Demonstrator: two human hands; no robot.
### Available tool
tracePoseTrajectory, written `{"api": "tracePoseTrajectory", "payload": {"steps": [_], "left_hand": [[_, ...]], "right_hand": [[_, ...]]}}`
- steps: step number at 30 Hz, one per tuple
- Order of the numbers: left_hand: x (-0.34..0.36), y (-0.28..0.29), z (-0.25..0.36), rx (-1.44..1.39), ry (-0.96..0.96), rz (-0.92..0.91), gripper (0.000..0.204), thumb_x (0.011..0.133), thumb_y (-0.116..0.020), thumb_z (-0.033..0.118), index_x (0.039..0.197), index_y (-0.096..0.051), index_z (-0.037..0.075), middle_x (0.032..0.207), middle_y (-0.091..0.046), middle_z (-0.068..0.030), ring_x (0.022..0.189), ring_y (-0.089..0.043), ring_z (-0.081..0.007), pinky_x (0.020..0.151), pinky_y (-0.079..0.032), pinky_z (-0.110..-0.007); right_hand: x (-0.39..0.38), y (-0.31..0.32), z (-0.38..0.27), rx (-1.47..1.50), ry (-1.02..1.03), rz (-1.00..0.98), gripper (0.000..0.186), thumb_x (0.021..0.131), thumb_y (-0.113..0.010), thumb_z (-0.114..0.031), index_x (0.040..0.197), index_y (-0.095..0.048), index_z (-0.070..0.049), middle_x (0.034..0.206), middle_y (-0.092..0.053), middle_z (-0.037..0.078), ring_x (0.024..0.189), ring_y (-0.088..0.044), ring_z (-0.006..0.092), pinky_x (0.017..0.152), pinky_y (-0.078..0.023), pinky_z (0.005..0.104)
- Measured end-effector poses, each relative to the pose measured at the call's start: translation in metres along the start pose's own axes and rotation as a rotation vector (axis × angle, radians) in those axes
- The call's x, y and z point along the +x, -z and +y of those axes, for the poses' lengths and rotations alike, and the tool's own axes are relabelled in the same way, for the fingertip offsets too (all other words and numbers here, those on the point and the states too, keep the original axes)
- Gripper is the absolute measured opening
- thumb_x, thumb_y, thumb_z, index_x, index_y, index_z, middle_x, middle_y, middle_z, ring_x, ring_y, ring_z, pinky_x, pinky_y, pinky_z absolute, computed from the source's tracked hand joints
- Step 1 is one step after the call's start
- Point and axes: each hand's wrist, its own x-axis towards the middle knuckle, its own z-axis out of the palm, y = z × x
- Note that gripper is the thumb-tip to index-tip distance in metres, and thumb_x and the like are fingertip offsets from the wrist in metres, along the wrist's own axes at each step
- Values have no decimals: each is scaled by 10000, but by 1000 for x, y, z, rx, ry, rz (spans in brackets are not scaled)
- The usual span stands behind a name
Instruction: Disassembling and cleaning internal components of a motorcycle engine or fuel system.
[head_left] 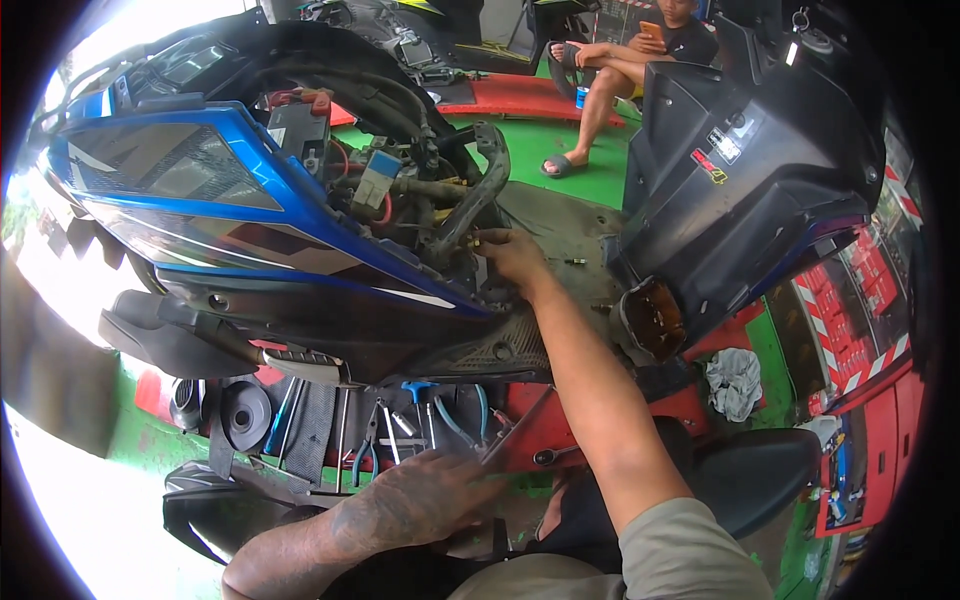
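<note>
My right hand (513, 261) reaches into the opened front of the scooter's (330, 240) seat section. Its fingers are closed in a pinch by the frame tube (478, 195), around something small and brass-coloured that I cannot make out. My left hand (440, 490) hangs low over the tools near my lap, its fingers smeared by motion. Close to my right wrist, a small dark and brass part (575, 262) lies on the scooter's floorboard (570, 225). An open plastic cup-like box (652, 320) with small parts inside stands at the floorboard's right end.
Pliers (366, 450), a blue T-handle wrench (418, 392) and a ratchet (550, 456) lie on the red platform below. A crumpled rag (734, 384) sits to the right. Beyond the scooter, a seated person (640, 60) holds a phone. Red tool cabinets (880, 440) stand at right.
</note>
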Motion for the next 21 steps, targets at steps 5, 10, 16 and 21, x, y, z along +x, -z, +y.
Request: {"api": "tracePoseTrajectory", "payload": {"steps": [5, 10, 16, 21], "left_hand": [[-1, -3, -1, -1, -3, 26, 585, 934, -715, 347, 1430, -516, 112, 1208, -636, -119, 1159, -645, -300, 993, -537, -423], [-1, -3, 0, 8, -3, 27, 567, 930, -721, 340, 1411, -526, 111, 1181, -643, -125, 1136, -656, -298, 972, -547, -422], [0, -1, 0, -15, 2, 28, 546, 931, -720, 337, 1392, -535, 108, 1157, -649, -131, 1116, -665, -298, 962, -551, -430], [0, -1, 0, -27, 19, 13, 537, 934, -715, 333, 1393, -541, 116, 1172, -649, -127, 1124, -665, -299, 965, -550, -436]], "right_hand": [[-3, 0, -2, 27, -13, 8, 368, 915, -744, -123, 1268, -725, -18, 1062, -753, 78, 926, -661, 144, 799, -510, 299], [-2, 0, -2, 44, -20, -6, 365, 913, -740, -115, 1263, -726, -12, 1084, -750, 87, 945, -666, 157, 816, -515, 308], [-5, 0, -5, -2, 27, -17, 372, 906, -744, -130, 1259, -729, -13, 1116, -744, 105, 992, -666, 184, 835, -519, 326], [-7, 1, -7, -26, 0, 3, 377, 902, -748, -133, 1260, -729, -15, 1110, -744, 107, 987, -666, 183, 834, -519, 329]]}}
